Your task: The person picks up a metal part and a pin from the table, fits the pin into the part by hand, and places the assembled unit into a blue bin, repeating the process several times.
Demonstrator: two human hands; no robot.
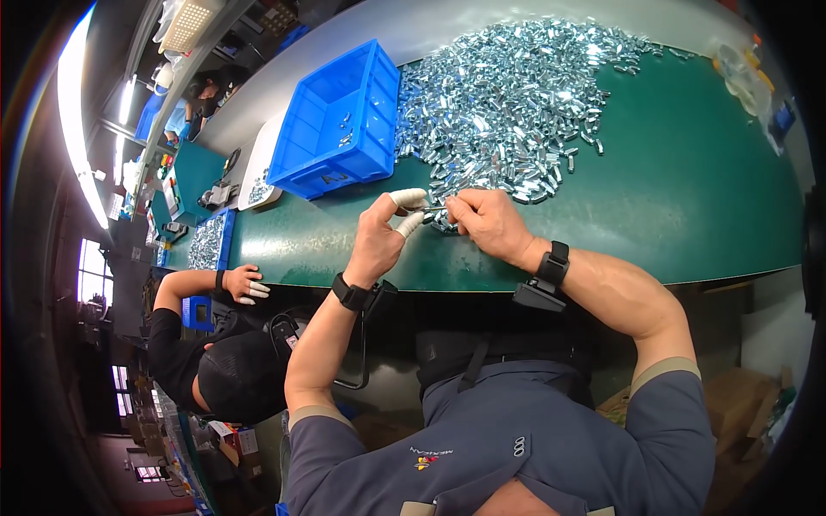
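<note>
My left hand (379,236) has white finger covers on its thumb and forefinger. Between those two fingertips it pinches a small shiny metal part (427,209). My right hand (492,225) is closed just beside it, its thumb and fingertips pressed together where the two hands meet. Whatever the right fingers grip is mostly hidden and too small to name. Behind both hands spreads a big pile of small silvery metal parts (508,103), whose near edge reaches my fingertips. A blue plastic bin (372,129) stands left of the pile, with a few parts inside.
The green tabletop (671,198) extends right of the pile. Left of the bin lies a white tray (258,185) with some parts. Farther left are a blue tray of parts (206,241) and a co-worker's hand (245,284) at the table edge. Clear plastic bags (744,77) lie at far right.
</note>
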